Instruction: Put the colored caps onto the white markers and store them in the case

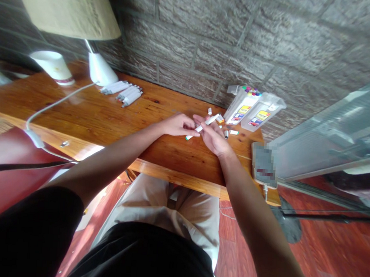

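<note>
A white marker (211,119) with a green end lies slantwise between my two hands above the wooden table. My left hand (180,125) pinches it near the green end, with thumb and fingers close together. The thumb and fingers of my right hand (215,139) are closed round its middle, palm partly turned up. Around my right hand lie small loose pieces: a white cap (209,110), a dark-ended cap (225,134) and a white piece with a green end (234,132). A yellow-and-white piece (220,119) is partly hidden behind the marker.
A clear box of coloured markers (240,110) and a second clear box (260,116) stand at the back right. Grey markers (129,95) lie by the lamp (99,70) and paper cup (55,67). A phone (264,166) rests at the table's (159,153) right edge. The stone wall is behind.
</note>
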### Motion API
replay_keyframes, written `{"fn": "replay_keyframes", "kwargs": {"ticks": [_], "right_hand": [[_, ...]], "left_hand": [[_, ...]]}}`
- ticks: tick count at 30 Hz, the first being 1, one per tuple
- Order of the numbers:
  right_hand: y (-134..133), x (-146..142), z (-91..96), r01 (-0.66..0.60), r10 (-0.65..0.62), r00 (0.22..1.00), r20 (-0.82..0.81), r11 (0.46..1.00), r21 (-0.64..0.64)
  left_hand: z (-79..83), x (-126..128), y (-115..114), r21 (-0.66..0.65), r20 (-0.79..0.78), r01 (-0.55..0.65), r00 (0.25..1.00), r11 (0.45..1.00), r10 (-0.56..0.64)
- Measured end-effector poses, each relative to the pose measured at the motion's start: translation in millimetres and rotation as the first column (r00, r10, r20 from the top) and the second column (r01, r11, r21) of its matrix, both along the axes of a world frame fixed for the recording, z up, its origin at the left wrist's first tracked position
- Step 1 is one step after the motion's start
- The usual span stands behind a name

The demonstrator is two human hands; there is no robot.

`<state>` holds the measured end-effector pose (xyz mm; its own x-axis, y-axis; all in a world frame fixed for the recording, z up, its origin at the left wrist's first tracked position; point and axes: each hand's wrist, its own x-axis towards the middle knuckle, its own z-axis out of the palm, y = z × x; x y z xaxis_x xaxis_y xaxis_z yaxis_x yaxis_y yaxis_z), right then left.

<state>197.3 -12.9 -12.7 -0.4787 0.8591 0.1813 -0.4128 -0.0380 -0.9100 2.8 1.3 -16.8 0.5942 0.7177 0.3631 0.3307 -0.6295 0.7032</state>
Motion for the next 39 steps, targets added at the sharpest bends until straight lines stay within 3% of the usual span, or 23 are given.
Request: {"fn": "replay_keyframes", "kwargs": {"ticks": [3,6,8,10,12,14,19,23,30,32,34,36,37,39], "right_hand": [[-0.2,-2.1,-3.5,-0.048,0.045,0.998,0.049,0.997,0.053],[3.7,0.1,1.2,0.021,-0.024,0.998,0.055,0.998,0.051],[7.3,7.9,9.1,0.125,-0.125,0.992,-0.018,0.992,0.003],[9.4,22.0,17.8,0.147,-0.156,0.976,-0.149,0.987,-0.070],[9.2,40.2,23.9,-0.030,0.000,0.962,-0.274,0.994,-0.104],[8.1,57.4,25.7,-0.212,0.180,0.898,-0.402,0.977,-0.037],[7.0,72.4,22.9,-0.555,0.528,0.645,-0.552,0.820,0.136],[4.9,65.7,26.0,-0.650,0.633,0.557,-0.537,0.735,0.193],[3.5,63.7,27.9,-0.665,0.684,0.523,-0.509,0.701,0.258],[3.5,63.7,28.2,-0.614,0.647,0.559,-0.519,0.744,0.265],[5.6,63.7,29.3,-0.480,0.495,0.665,-0.560,0.857,0.186],[11.9,64.1,30.0,-0.246,0.207,0.797,-0.568,0.969,0.008],[16.8,64.6,29.5,-0.094,0.029,0.850,-0.526,0.991,-0.097],[28.6,66.4,25.7,0.234,-0.299,0.892,-0.339,0.947,-0.220]], "left_hand": [[0.0,0.5,0.4,-0.023,0.027,0.016,1.000,1.000,-0.015],[2.0,0.7,-0.7,-0.043,0.064,-0.014,0.998,0.999,0.017],[5.0,0.1,-2.1,-0.084,0.128,-0.060,0.989,0.995,0.071],[8.9,-1.7,-3.5,-0.119,0.197,-0.108,0.972,0.987,0.130],[12.3,-4.3,-4.5,-0.112,0.239,-0.154,0.955,0.982,0.177],[14.1,-6.5,-4.6,-0.096,0.250,-0.188,0.946,0.978,0.206],[11.1,-6.9,-2.8,-0.079,0.194,-0.185,0.961,0.979,0.198],[7.9,-6.0,-1.2,-0.075,0.170,-0.184,0.966,0.980,0.195],[6.3,-7.3,0.3,-0.071,0.149,-0.190,0.969,0.979,0.199],[6.0,-7.5,0.5,-0.069,0.145,-0.191,0.969,0.979,0.199],[6.3,-7.6,0.4,-0.061,0.138,-0.195,0.970,0.979,0.202],[7.3,-7.6,-0.2,-0.049,0.124,-0.203,0.970,0.978,0.208],[7.9,-7.8,-0.7,-0.042,0.115,-0.209,0.970,0.977,0.213],[9.1,-8.1,-1.6,-0.019,0.088,-0.222,0.971,0.975,0.223]]}}
